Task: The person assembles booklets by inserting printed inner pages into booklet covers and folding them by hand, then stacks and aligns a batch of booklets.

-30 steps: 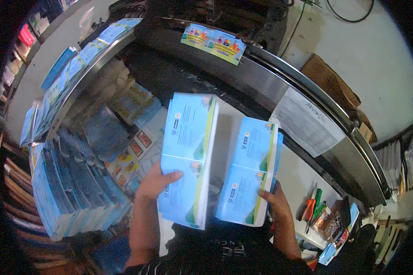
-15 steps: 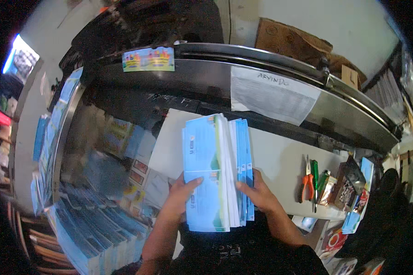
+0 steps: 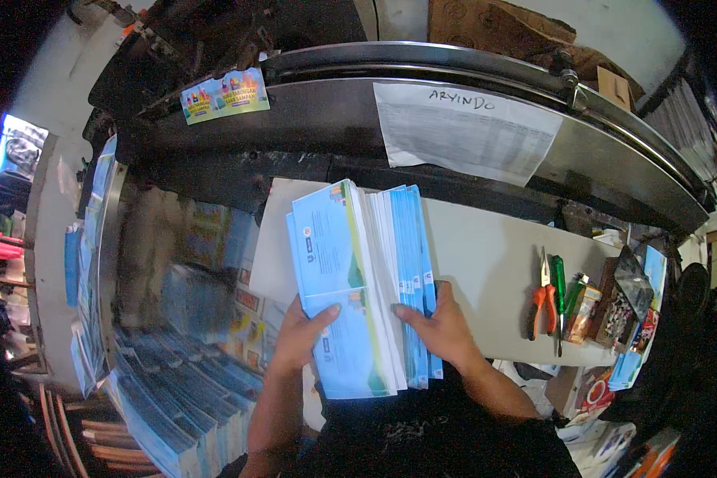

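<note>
Both of my hands grip a thick stack of light-blue printed booklets (image 3: pixel 331 319) above the white board. Its top cover has a green edge and small pictures, and the white and blue page edges fan out toward the right. My left hand (image 3: pixel 301 338) clasps the left side, its thumb on the top cover. On the right side, my right hand (image 3: pixel 442 328) is closed round the fanned edges with its thumb pressed near the white pages. The fingers of both hands are mostly hidden under the stack.
Pliers (image 3: pixel 543 299), a green screwdriver (image 3: pixel 558 299) and an open box of small parts (image 3: pixel 613 307) lie on the white board (image 3: pixel 486 271) at right. Tall stacks of blue booklets (image 3: pixel 175 398) stand at lower left. A metal rail (image 3: pixel 422 54) with a taped paper (image 3: pixel 466 131) spans the back.
The stack has tilted slightly, its top leaning left, and its edges are spread a little wider. My right thumb has shifted left along them. The whole view has turned a little.
</note>
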{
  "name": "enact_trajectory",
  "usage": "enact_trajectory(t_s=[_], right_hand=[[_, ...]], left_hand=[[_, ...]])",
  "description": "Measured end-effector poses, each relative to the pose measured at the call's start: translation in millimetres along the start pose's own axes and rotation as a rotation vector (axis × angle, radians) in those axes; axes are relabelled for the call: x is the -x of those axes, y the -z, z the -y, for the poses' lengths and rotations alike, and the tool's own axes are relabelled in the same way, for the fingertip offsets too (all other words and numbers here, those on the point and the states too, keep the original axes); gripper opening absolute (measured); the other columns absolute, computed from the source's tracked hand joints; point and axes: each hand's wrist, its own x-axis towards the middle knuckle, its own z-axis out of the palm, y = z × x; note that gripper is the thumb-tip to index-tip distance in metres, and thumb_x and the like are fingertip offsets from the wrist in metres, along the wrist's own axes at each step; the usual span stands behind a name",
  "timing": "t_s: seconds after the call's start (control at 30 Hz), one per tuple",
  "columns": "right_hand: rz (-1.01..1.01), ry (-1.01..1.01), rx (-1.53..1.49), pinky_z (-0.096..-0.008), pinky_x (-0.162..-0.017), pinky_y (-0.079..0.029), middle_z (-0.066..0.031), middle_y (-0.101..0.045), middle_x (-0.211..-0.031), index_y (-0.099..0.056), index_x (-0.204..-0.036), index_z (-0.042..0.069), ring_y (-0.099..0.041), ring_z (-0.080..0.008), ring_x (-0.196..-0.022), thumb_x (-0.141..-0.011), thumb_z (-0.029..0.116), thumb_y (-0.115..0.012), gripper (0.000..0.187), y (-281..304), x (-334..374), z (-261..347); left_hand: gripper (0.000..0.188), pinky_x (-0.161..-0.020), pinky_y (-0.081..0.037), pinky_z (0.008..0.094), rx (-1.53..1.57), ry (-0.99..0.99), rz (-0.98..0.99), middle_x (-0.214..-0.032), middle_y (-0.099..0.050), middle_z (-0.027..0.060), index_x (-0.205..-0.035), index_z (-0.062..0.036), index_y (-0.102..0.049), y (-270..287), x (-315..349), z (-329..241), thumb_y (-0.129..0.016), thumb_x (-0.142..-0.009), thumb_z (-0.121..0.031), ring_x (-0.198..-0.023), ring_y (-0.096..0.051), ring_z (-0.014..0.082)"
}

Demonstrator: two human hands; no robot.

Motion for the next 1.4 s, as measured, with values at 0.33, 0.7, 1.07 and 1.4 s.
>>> enact_trajectory(t_s=[0.33,0.7,1.07,1.4], right_hand=[[0.008,-0.007,-0.109,-0.0388,-0.092,-0.052,-0.0202,-0.06,-0.117,-0.036,-0.13,-0.009,-0.061,-0.0234,-0.108,-0.084,0.017,-0.078,0.067,-5.7,-6.3,-15.7],[-0.064,0.098,-0.073,-0.0431,-0.094,-0.051,-0.0248,-0.065,-0.115,-0.034,-0.134,-0.004,-0.066,-0.0339,-0.106,-0.071,0.024,-0.086,0.086,12.3,-7.8,-6.2],[-0.224,0.11,0.459,-0.048,-0.091,-0.051,-0.0297,-0.064,-0.115,-0.033,-0.138,0.0,-0.064,-0.0447,-0.105,-0.073,0.021,-0.079,0.082,75.0,31.4,67.4],[-0.317,0.174,0.484,-0.0441,-0.095,-0.05,-0.0247,-0.064,-0.118,-0.038,-0.139,0.007,-0.064,-0.0373,-0.11,-0.067,0.011,-0.082,0.084,134.3,31.0,75.7]], left_hand=[[0.062,-0.088,-0.051,0.0355,-0.09,-0.005,-0.121,-0.116,-0.065,0.0132,-0.134,0.0045,-0.047,44.1,1.0,-6.4,-0.076,-0.082,-0.012,-0.102,-0.064,0.0213],[0.078,-0.099,-0.047,0.0438,-1.288,-0.373,-0.384,-0.133,-0.055,0.0252,-0.142,0.0011,-0.04,24.1,32.9,-111.3,-0.078,-0.079,-0.024,-0.12,-0.058,0.0354],[0.088,-0.087,-0.052,0.0492,-1.624,-0.387,-0.355,-0.123,-0.054,0.0265,-0.145,0.0023,-0.029,-1.2,9.8,-78.8,-0.076,-0.077,-0.028,-0.103,-0.061,0.0428],[0.045,-0.103,-0.04,0.0465,-1.731,-1.084,-0.021,-0.126,-0.061,0.0067,-0.122,-0.015,-0.06,23.8,44.8,-12.7,-0.064,-0.077,-0.019,-0.115,-0.058,0.0264]])
